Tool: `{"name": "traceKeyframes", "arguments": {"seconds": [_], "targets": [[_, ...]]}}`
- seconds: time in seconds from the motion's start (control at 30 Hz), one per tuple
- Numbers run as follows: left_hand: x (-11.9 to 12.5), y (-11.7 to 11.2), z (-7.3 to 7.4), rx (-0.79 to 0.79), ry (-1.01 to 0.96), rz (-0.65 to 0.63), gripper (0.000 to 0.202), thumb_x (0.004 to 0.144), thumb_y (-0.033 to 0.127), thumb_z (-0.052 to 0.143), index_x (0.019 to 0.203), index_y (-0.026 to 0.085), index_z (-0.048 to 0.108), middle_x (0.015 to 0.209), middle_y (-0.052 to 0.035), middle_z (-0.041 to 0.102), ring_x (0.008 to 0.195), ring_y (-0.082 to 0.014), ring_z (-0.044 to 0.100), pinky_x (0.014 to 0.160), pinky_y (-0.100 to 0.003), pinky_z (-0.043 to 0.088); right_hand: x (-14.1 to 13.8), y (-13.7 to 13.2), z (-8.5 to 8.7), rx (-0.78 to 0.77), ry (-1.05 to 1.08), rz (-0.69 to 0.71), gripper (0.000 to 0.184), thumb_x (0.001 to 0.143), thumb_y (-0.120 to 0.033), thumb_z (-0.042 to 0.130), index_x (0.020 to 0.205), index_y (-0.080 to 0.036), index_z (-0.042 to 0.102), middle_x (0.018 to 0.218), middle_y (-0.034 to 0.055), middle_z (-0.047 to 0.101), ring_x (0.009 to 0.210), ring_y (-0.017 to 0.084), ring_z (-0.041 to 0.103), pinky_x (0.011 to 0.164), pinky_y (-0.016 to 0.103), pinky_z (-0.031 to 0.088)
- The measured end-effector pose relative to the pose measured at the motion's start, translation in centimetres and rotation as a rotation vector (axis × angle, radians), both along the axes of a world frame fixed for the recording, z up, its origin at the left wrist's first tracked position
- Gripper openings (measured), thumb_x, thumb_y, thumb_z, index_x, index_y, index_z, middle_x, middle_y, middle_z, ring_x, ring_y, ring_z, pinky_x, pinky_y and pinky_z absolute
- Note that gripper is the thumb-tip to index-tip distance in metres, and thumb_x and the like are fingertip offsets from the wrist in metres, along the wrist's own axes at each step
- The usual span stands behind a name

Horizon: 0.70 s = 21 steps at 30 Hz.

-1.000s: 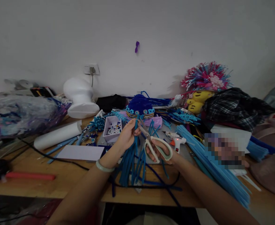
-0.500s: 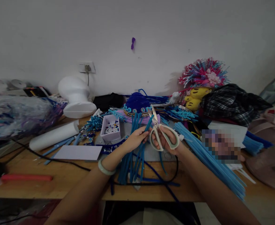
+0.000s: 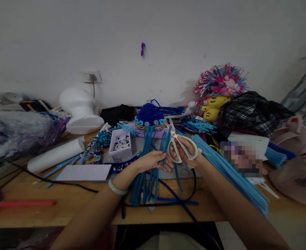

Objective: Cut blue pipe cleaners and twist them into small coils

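Observation:
Blue pipe cleaners [image 3: 164, 140] stand up between the thumb and fingers of my left hand [image 3: 153, 162], which pinches them over the middle of the table. My right hand [image 3: 185, 152], just beside it, is wrapped through the pale handles of a pair of scissors [image 3: 174, 136]. The scissors point up and away, blades slightly parted, close to the pinched stems. A loose row of more blue pipe cleaners [image 3: 137, 189] lies under and left of my left hand. Behind both hands sits a dark blue velvet headpiece [image 3: 150, 114] with beaded trim.
Left of the hands are a box of beads [image 3: 121, 144], a white card [image 3: 83, 172], a white paper roll [image 3: 56, 154] and a white foam head stand [image 3: 80, 109]. A light blue pipe cleaner bundle [image 3: 231, 173] lies right. A black cable [image 3: 165, 204] crosses the front.
My left hand has moved slightly down, its fingers a little looser around the stems. The scissors stay in my right hand, close to the stems. The whole view has shifted slightly.

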State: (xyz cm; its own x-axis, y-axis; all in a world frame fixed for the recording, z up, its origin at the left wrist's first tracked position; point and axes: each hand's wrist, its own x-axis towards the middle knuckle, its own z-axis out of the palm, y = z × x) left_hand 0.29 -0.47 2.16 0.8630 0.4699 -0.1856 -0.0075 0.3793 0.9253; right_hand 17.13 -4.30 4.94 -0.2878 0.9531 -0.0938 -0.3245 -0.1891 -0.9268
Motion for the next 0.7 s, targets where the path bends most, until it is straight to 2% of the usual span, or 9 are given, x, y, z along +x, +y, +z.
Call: {"name": "traceKeyframes", "arguments": {"seconds": [0.07,0.13,0.23,0.3,0.37,0.53,0.63,0.7], "targets": [[0.1,-0.2,0.0,0.005,0.012,-0.017,0.030,0.073,0.039,0.053,0.075,0.009,0.058,0.076,-0.0125,0.063,0.067,-0.0170,0.061,0.067,-0.030,0.046,-0.1,-0.1,0.1,0.006,0.011,-0.001,0.034,0.079,-0.046,0.040,0.073,-0.016,0.055,0.063,0.0013,0.054,0.050,0.010,0.048,0.045,0.021,0.040],[0.2,-0.5,0.1,-0.018,0.017,-0.006,0.027,0.074,0.038,0.053,0.070,0.011,0.053,0.064,-0.0060,0.058,0.057,-0.0132,0.057,0.063,-0.029,0.045,-0.1,-0.1,0.2,0.005,0.008,-0.014,0.032,0.078,-0.045,0.041,0.074,-0.016,0.054,0.066,0.0016,0.055,0.052,0.010,0.049,0.045,0.021,0.040],[0.5,-0.9,0.3,-0.100,-0.016,0.018,0.026,0.076,0.036,0.049,0.063,0.015,0.042,0.049,0.0056,0.038,0.040,-0.0050,0.038,0.054,-0.024,0.041,-0.1,-0.2,0.6,-0.018,-0.009,-0.047,0.032,0.079,-0.045,0.039,0.072,-0.017,0.053,0.065,0.0020,0.055,0.051,0.010,0.048,0.045,0.021,0.041],[0.7,-1.1,0.5,-0.178,-0.040,-0.003,0.030,0.079,0.039,0.042,0.060,0.017,0.037,0.048,0.0077,0.027,0.038,-0.0039,0.027,0.052,-0.022,0.039,0.0,-0.2,0.8,-0.045,-0.004,-0.060,0.034,0.079,-0.045,0.038,0.069,-0.016,0.053,0.062,0.0018,0.054,0.049,0.010,0.048,0.045,0.021,0.041],[0.8,-1.3,0.6,-0.232,-0.052,-0.027,0.032,0.082,0.040,0.034,0.059,0.017,0.034,0.048,0.0075,0.024,0.039,-0.0046,0.023,0.052,-0.022,0.038,0.2,-0.2,0.9,-0.055,0.025,-0.061,0.035,0.080,-0.044,0.038,0.068,-0.015,0.054,0.061,0.0014,0.054,0.047,0.009,0.047,0.044,0.022,0.041],[0.9,-1.6,0.6,-0.160,-0.089,0.002,0.025,0.082,0.030,0.034,0.061,0.017,0.036,0.050,0.0040,0.034,0.046,-0.0076,0.035,0.058,-0.025,0.039,0.4,-0.1,0.8,-0.019,0.101,-0.060,0.031,0.078,-0.040,0.043,0.071,-0.014,0.056,0.063,0.0024,0.056,0.048,0.010,0.051,0.042,0.023,0.043],[0.8,-1.7,0.7,-0.091,-0.092,-0.016,0.020,0.081,0.025,0.036,0.064,0.016,0.039,0.054,-0.0008,0.048,0.052,-0.0099,0.045,0.061,-0.025,0.038,0.3,-0.1,0.7,-0.012,0.115,-0.059,0.029,0.078,-0.039,0.045,0.071,-0.013,0.057,0.063,0.0031,0.057,0.048,0.011,0.051,0.042,0.023,0.044],[0.8,-1.8,0.8,-0.077,-0.094,-0.043,0.018,0.081,0.024,0.039,0.065,0.015,0.040,0.064,-0.0062,0.057,0.060,-0.0120,0.052,0.064,-0.026,0.038,0.4,-0.1,0.7,-0.008,0.118,-0.066,0.029,0.077,-0.039,0.046,0.072,-0.013,0.057,0.063,0.0034,0.058,0.047,0.010,0.051,0.042,0.023,0.044]]}}
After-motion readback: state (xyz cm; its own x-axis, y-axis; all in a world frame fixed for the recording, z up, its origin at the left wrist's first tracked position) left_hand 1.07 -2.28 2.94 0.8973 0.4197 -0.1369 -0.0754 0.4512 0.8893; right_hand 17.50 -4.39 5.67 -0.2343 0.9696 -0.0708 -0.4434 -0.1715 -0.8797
